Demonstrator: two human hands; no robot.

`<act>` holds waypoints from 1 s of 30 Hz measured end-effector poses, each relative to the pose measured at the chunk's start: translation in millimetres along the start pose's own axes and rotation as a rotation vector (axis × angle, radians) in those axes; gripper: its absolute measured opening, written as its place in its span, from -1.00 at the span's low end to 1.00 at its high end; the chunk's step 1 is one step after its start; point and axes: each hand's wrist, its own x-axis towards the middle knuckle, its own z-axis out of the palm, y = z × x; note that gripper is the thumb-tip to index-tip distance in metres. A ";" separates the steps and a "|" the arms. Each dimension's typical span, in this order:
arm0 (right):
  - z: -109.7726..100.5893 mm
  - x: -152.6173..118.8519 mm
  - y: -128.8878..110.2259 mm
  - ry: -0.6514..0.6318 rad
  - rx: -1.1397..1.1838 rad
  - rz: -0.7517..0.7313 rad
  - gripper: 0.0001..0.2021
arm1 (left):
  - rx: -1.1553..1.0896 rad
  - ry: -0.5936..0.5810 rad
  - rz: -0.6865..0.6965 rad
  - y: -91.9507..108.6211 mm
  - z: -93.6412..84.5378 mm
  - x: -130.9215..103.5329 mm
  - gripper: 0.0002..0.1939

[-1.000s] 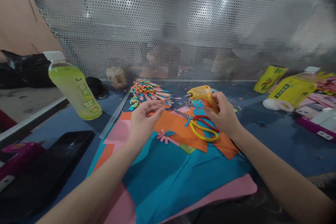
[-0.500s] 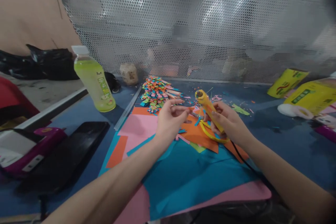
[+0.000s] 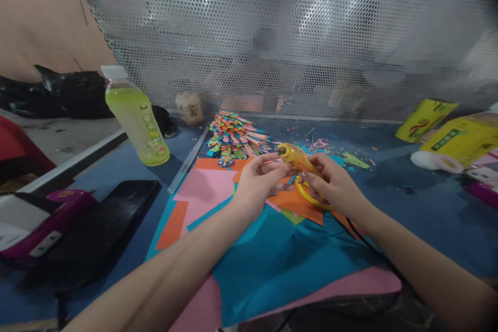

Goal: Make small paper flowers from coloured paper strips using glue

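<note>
A yellow hot glue gun is gripped in my right hand, its dark nozzle pointing left and its cord trailing toward me. Just left of it, my left hand has thumb and fingers pinched together close under the nozzle; whatever they hold is hidden or too small to name. Yellow-handled scissors lie beneath my right hand, partly covered. Orange paper, pink paper and a big blue sheet spread under both hands. Behind my left hand stands a cone-shaped pile of fringed multicoloured paper strips.
A drink bottle stands at left, near a black phone and a purple-and-white object. Paper scraps litter the back. Yellow packages sit at right. A perforated metal panel closes the rear.
The glue gun has tipped down and left, so its nozzle now sits by my left fingertips. My right hand has shifted slightly left with it; my left hand has barely moved.
</note>
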 end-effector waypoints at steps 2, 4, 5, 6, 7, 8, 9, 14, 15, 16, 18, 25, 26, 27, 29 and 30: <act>0.2 0.3 0.6 0.010 -0.028 -0.017 -0.75 | 0.006 0.003 0.006 0.3 0.5 -0.8 -0.68; 0.5 0.6 1.0 0.032 -0.063 -0.034 -0.75 | -0.005 0.003 0.016 0.2 0.9 -0.8 -0.66; 0.7 0.7 1.0 0.044 -0.078 -0.041 -0.75 | -0.012 0.003 0.025 -0.1 1.1 -0.4 -0.64; 1.2 0.7 1.1 0.053 -0.083 -0.042 -0.75 | -0.013 0.003 0.037 -0.6 1.1 0.2 -0.62; 1.8 0.5 1.0 0.055 -0.075 -0.038 -0.76 | -0.002 0.001 0.051 -1.3 1.0 0.9 -0.61; 2.7 0.1 0.8 0.047 -0.053 -0.029 -0.76 | 0.020 0.001 0.068 -2.1 0.8 1.7 -0.60; 3.7 -0.4 0.5 0.032 -0.018 -0.015 -0.75 | 0.050 0.000 0.086 -2.9 0.6 2.5 -0.60; 7.3 -3.2 -3.6 -0.066 0.211 0.078 -0.72 | 0.139 -0.019 0.168 -4.4 -0.4 4.3 -0.62; 7.5 -3.6 -4.6 -0.075 0.239 0.082 -0.72 | 0.137 -0.024 0.171 -4.4 -0.5 4.3 -0.61; 7.4 -3.8 -5.4 -0.081 0.258 0.079 -0.72 | 0.134 -0.027 0.172 -4.6 -0.7 4.4 -0.60; 7.0 -4.3 -6.2 -0.083 0.275 0.067 -0.71 | 0.127 -0.038 0.173 -5.4 -0.9 4.8 -0.59; 3.9 -6.1 -5.5 -0.084 0.260 0.079 -0.68 | 0.050 -0.035 0.114 -2.3 0.4 2.2 -0.63; 2.6 -6.1 -5.7 -0.084 0.270 0.077 -0.69 | 0.037 -0.047 0.126 0.5 0.8 0.9 -0.64; 1.2 -6.0 -6.0 -0.087 0.290 0.072 -0.70 | 0.031 -0.057 0.146 3.7 1.1 -0.6 -0.64; -2.1 -5.5 -6.4 -0.098 0.356 0.056 -0.71 | 0.060 -0.066 0.211 10.5 1.4 -4.0 -0.64; -3.7 -5.2 -6.4 -0.106 0.398 0.050 -0.72 | 0.095 -0.067 0.252 13.8 1.3 -5.8 -0.64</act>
